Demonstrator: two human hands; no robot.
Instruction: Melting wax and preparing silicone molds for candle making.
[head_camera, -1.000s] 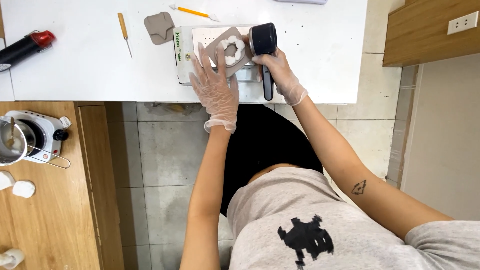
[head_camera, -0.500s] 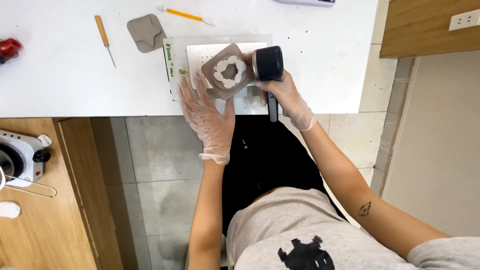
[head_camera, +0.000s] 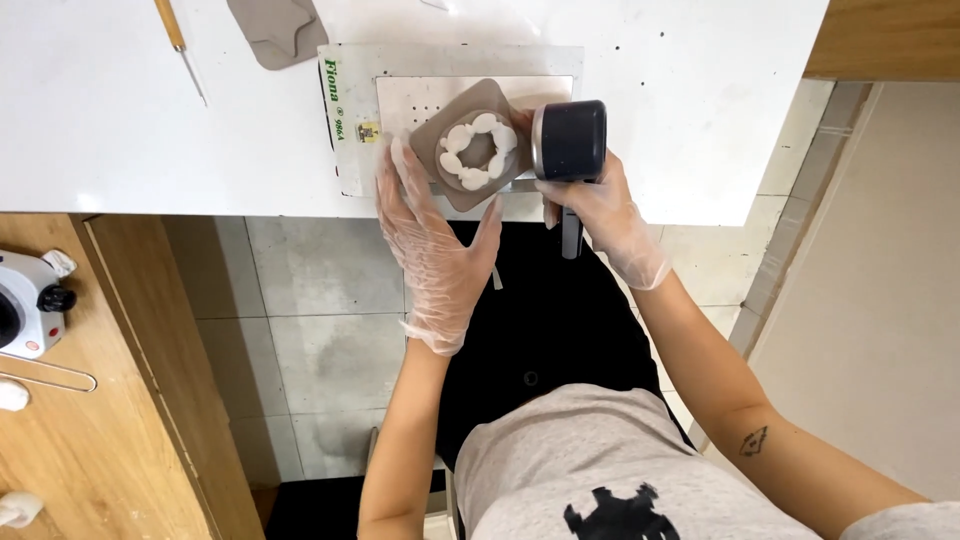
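While the white table (head_camera: 120, 120) carries everything, the grey cutting mat (head_camera: 350, 110) near its front edge serves as the landmark. Left of the mat lies a wooden-handled awl (head_camera: 178, 35), and beyond the mat's left corner a loose grey leather scrap (head_camera: 275, 28). The gloved left hand (head_camera: 435, 235) rests at the mat's front edge, fingers (head_camera: 400, 170) spread flat and released, the tips touching the edge of a grey leather piece (head_camera: 478, 145) that lies on the mat, tilted like a diamond. On that piece sits a ring of white blobs (head_camera: 478, 150). Just right of the piece, over the mat's right part, the gloved right hand (head_camera: 600, 205) is clenched around the handle of a black roller tool (head_camera: 570, 140), whose dark cylindrical head touches the leather's right corner. No container shows on the table. Far left of the mat, below the table, a wooden cabinet (head_camera: 90, 450) bears a small white appliance (head_camera: 25, 305).
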